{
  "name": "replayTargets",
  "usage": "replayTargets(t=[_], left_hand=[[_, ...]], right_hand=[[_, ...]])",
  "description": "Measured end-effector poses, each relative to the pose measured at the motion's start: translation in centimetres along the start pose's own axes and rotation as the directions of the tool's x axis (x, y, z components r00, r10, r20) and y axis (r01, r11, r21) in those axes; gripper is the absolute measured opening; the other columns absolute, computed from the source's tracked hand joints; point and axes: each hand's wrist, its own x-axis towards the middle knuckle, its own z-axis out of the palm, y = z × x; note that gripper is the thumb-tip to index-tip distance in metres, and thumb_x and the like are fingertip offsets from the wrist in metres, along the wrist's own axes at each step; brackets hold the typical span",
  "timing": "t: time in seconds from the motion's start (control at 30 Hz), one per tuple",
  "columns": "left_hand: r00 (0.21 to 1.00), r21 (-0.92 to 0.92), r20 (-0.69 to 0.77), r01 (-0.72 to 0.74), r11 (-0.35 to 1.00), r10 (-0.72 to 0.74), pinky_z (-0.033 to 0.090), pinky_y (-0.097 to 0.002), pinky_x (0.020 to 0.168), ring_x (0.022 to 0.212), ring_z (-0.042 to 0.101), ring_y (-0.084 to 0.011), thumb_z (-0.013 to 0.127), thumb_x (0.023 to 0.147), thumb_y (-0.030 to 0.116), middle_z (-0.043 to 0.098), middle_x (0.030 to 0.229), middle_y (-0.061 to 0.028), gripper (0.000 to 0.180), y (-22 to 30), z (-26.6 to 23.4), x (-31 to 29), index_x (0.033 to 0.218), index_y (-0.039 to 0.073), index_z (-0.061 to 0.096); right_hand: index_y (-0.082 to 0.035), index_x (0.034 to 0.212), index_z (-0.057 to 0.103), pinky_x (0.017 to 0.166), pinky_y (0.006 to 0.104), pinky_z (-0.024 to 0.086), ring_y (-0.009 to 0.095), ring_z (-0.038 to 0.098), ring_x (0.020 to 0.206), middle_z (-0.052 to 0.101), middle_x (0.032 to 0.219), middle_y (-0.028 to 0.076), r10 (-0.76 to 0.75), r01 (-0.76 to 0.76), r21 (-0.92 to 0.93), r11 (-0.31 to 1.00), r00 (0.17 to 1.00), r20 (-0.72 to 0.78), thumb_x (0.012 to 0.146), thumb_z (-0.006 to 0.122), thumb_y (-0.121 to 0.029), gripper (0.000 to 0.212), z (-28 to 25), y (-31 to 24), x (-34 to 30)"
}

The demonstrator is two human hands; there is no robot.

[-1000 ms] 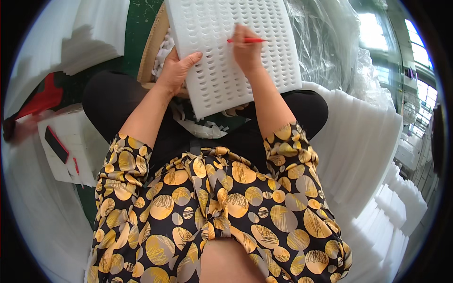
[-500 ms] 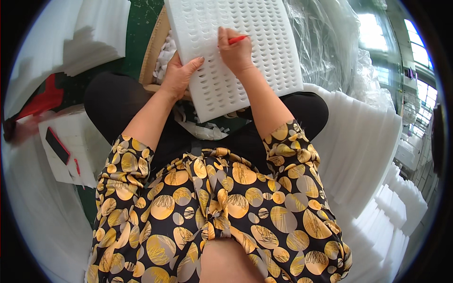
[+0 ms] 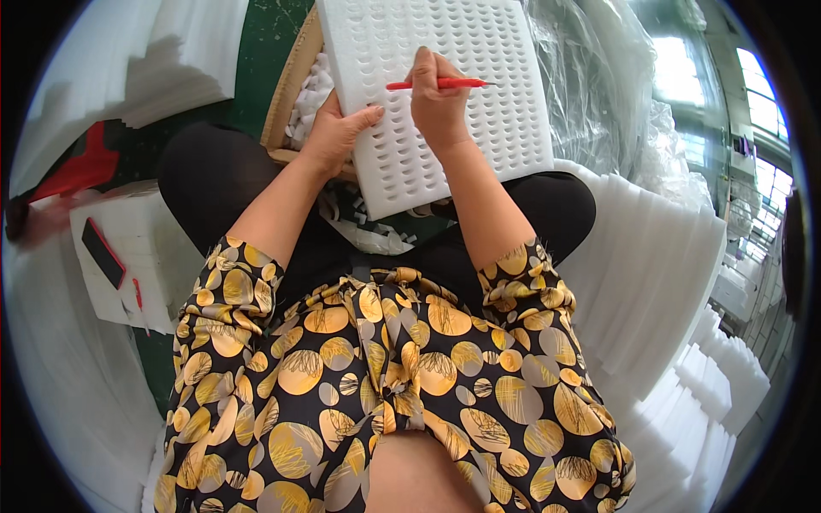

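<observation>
A thick white foam sheet (image 3: 505,128), covered in rows of small round cut-outs, slants in front of me across a cardboard box. My left hand (image 3: 333,141) grips its left edge, thumb on the top face and fingers underneath, out of sight. Above the middle of the sheet, my right hand (image 3: 440,107) closes round a slim red pen-like tool (image 3: 462,83). The tool lies crosswise in the fingers, its thin dark tip pointing right; I cannot tell whether it touches the foam.
The cardboard box (image 3: 286,77) contains small white foam pieces (image 3: 313,98). A white block (image 3: 154,248) at left carries a phone (image 3: 103,254) and another red tool (image 3: 138,295). Stacked foam sheets (image 3: 641,256) and clear plastic wrap (image 3: 590,94) stand at right.
My right hand has turned and shifted slightly right and down, so the red tool now lies sideways. My left hand keeps its grip while the sheet shifts slightly right in view.
</observation>
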Motion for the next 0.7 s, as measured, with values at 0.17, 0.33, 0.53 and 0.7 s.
replayTargets(t=[0.17,0.33,0.53,0.7], left_hand=[[1.0,0.043,0.012,0.015,0.999,-0.015,0.053,-0.0268,0.07,0.082,0.062,-0.016,0.065,0.082,0.007,0.065,0.099,-0.0101,0.038,0.3,0.0,0.1,0.118,0.004,0.054],[0.996,-0.023,-0.016,0.088,0.996,-0.089,0.053,-0.0272,0.071,0.082,0.063,-0.0172,0.064,0.082,0.007,0.065,0.099,-0.0106,0.038,-0.1,-0.5,0.4,0.119,0.004,0.053],[0.97,-0.157,-0.056,0.227,0.961,-0.238,0.052,-0.0284,0.073,0.084,0.064,-0.0199,0.065,0.082,0.009,0.065,0.103,-0.0115,0.04,0.6,-0.3,0.7,0.12,0.004,0.053],[0.986,-0.112,-0.018,0.162,0.98,-0.165,0.053,-0.0289,0.073,0.083,0.064,-0.0202,0.066,0.082,0.007,0.065,0.101,-0.0119,0.038,0.9,-0.2,0.5,0.117,0.003,0.054]], right_hand=[[-0.007,0.058,0.05,0.056,0.0243,0.037,0.015,0.036,0.046,0.047,0.051,0.0,-0.403,0.399,-0.553,0.732,0.907,0.12,0.088,0.053,-0.011,0.031,2.2,0.5,-1.1],[-0.006,0.059,0.05,0.057,0.0223,0.037,0.011,0.039,0.052,0.049,0.054,0.0,-0.01,0.046,0.269,0.962,0.991,-0.133,0.089,0.05,-0.012,0.031,-0.4,0.3,0.8],[-0.004,0.06,0.052,0.054,0.022,0.037,0.01,0.039,0.054,0.047,0.055,0.0,0.245,-0.188,0.231,0.954,0.937,-0.248,0.092,0.047,-0.014,0.034,-5.3,1.8,2.2],[-0.004,0.056,0.051,0.053,0.0237,0.038,0.011,0.038,0.052,0.046,0.052,-0.002,0.067,-0.077,-0.042,0.996,0.976,-0.207,0.092,0.048,-0.015,0.037,-4.3,2.4,1.9]])
